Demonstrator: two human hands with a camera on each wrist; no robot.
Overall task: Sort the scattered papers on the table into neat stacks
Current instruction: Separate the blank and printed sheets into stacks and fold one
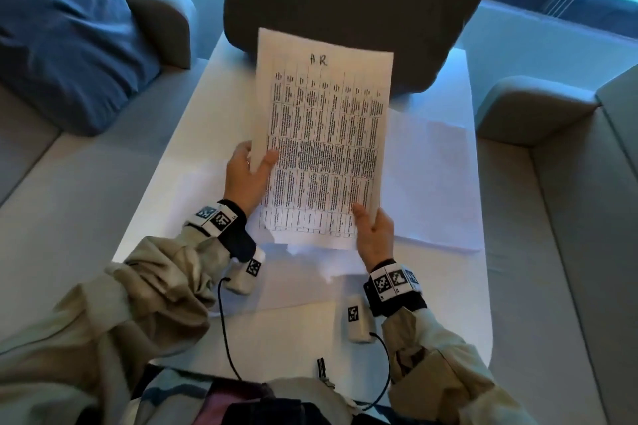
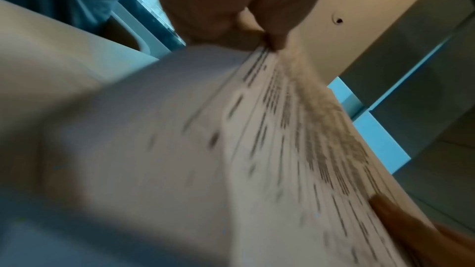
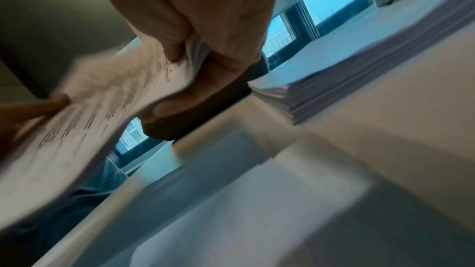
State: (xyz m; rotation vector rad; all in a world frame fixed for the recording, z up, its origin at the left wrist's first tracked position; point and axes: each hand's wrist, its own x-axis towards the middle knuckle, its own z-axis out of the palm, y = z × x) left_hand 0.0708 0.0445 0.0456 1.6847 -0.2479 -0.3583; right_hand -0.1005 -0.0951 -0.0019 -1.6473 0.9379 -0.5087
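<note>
The printed sheet (image 1: pixel 321 148) hides the fingers of both hands behind it; only the thumbs show on its face. Its table text is too blurred to read in every view. In the left wrist view the right hand (image 2: pixel 421 237) is cut off by the picture's lower edge. Right of the hands, the paper stack (image 3: pixel 359 80) runs off the right wrist view's edge.

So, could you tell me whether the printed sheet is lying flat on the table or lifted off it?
Lifted: the printed sheet is held above the table, left hand and right hand gripping its edges.
</note>
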